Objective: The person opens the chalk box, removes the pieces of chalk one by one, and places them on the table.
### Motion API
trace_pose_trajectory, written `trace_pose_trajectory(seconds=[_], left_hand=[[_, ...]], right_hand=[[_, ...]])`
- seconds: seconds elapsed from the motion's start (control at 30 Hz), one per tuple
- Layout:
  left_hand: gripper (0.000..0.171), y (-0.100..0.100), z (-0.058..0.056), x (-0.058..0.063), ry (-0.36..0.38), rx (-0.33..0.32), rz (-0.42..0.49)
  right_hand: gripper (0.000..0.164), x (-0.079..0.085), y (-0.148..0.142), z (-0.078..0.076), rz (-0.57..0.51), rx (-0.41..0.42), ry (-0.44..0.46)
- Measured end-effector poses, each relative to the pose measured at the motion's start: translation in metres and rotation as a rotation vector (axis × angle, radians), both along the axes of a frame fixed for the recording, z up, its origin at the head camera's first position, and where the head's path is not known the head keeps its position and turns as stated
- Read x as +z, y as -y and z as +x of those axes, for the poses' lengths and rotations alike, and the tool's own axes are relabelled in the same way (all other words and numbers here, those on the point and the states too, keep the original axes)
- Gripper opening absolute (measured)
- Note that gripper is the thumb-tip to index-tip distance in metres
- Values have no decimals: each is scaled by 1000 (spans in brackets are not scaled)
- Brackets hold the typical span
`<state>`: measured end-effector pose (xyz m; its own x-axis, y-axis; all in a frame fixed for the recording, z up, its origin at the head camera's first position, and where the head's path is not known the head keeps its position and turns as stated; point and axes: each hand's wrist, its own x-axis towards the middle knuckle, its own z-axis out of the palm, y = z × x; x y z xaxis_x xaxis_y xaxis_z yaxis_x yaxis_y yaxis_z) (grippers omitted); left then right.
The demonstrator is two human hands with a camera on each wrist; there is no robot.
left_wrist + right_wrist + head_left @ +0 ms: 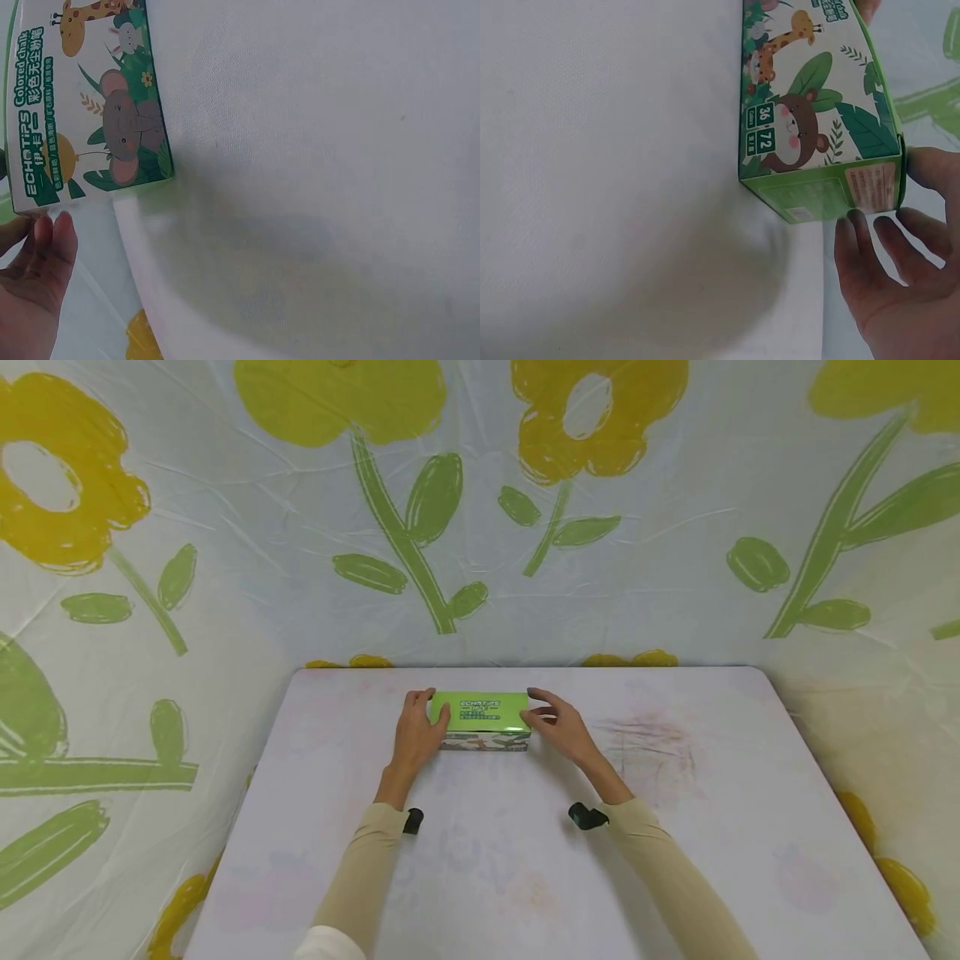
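A box of colored chalk [480, 714] with a bright green lid sits toward the far side of the table, its long printed front facing me. Giraffe and elephant drawings decorate that front [90, 105] in the left wrist view. My left hand [417, 731] holds the box's left end, thumb at the lid and fingertips along the side. At the opposite end, my right hand [558, 727] grips with bent fingers, the thumb at the lid's edge. The right wrist view shows those fingertips [855, 221] against the green end panel. The box's inside is hidden.
The pale table [480, 877] has faint printed patterns and a reddish-brown smudge [656, 756] right of the box. Close behind its far edge hangs a white cloth [645, 585] with flowers, continuing along both sides. Each wrist carries a small black camera [587, 816].
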<state>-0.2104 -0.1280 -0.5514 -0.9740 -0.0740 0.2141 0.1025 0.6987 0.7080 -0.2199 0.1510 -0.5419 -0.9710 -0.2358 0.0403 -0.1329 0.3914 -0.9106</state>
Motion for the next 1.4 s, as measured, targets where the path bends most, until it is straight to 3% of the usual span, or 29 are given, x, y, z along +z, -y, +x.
trace_pose_trajectory(seconds=[0.4,0.63,0.7,0.83,1.13,1.4], left_hand=[[55,11,7,-3,13,-92,128],[64,13,15,-3,17,-154,139],[68,14,18,-4,33,-173,138],[74,15,24,-5,57,-202,148],[98,14,33,-15,132,-261,217],[105,14,37,-25,133,-287,240]], right_hand=[[55,-2,-1,0,-4,72,-38],[53,26,-1,14,13,109,-18],[53,23,-4,14,28,113,-21],[56,2,-11,8,40,113,-39],[57,-1,-19,15,15,108,-18],[56,2,-21,25,8,99,-2]])
